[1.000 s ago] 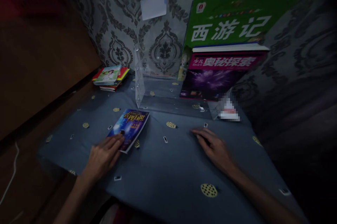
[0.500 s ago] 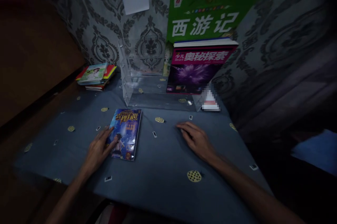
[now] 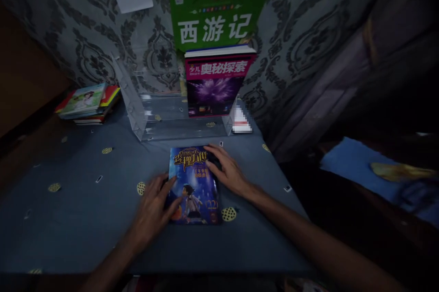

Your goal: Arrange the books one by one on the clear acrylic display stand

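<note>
A blue paperback book (image 3: 194, 191) with gold lettering and a cartoon figure on its cover lies at the middle of the table. My left hand (image 3: 156, 207) holds its left edge, thumb and forefinger over the cover and the other fingers beside it. At the upper right corner is my right hand (image 3: 228, 168), fingers apart, with the forefinger and thumb tips touching the edge. Behind the book stands a clear plastic book rack (image 3: 137, 118). In its right part are a purple and pink book (image 3: 214, 93) and a taller green book (image 3: 212, 6).
A pile of books (image 3: 87, 102) lies at the table's back left. The dark blue patterned tablecloth (image 3: 85, 219) covers the table. A white object, partly blurred out (image 3: 242, 123), stands by the rack's right end. Right of the table lies blue cloth (image 3: 350, 159).
The book has moved right across the table with my left hand on it. My right hand now meets its upper right corner. The camera view has turned to the right.
</note>
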Demonstrator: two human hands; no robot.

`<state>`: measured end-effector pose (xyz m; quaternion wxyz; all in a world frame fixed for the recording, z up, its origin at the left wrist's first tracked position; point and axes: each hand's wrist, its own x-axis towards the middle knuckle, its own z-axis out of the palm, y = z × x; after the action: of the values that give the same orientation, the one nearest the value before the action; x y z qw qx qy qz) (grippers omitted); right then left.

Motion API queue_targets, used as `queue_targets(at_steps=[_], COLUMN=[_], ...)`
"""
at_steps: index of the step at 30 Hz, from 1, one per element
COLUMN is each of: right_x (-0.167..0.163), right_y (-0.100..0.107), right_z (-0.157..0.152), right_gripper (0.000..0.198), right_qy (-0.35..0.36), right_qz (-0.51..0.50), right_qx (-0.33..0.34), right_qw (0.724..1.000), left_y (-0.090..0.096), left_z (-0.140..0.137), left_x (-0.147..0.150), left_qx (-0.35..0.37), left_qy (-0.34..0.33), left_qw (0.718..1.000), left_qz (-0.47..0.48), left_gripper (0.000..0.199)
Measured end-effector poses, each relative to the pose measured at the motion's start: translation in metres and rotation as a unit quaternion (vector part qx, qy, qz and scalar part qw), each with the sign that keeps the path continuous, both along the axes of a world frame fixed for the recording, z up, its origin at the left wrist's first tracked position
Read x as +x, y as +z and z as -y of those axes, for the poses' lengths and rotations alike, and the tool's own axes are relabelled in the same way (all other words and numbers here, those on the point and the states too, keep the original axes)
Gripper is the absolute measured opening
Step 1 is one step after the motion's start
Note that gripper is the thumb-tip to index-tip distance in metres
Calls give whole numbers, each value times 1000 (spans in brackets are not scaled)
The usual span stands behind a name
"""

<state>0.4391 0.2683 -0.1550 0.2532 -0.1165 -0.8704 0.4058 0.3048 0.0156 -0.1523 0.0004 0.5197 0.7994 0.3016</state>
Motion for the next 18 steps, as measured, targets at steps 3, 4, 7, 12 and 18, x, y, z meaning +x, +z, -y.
queue_targets(at_steps=[3, 4, 7, 12, 18], right_x=[-4, -5, -7, -5, -5], right_y=[-6, -8, -13, -14, -17], right_z=[-7, -8, -11, -12, -17], right_gripper=[40, 39, 37, 35, 36], right_qy=[-27, -35, -53, -64, -84], right_qz=[-36, -43, -45, -37, -39], right_qx=[-66, -87, -111, -86, -84], right_qw=[997, 995, 991, 994, 992], left_y=[9, 12, 18, 20, 29], left_z=[-18, -26, -50, -84, -106], left_x=[-1, -4, -19, -50, -73], left_qx=[-5, -7, 15, 132, 96], left_qy=[-2, -2, 0, 84, 92], left_qw=[998, 995, 978, 867, 776], left_qz=[68, 96, 209, 472, 617], left_gripper=[49, 50, 56, 64, 54])
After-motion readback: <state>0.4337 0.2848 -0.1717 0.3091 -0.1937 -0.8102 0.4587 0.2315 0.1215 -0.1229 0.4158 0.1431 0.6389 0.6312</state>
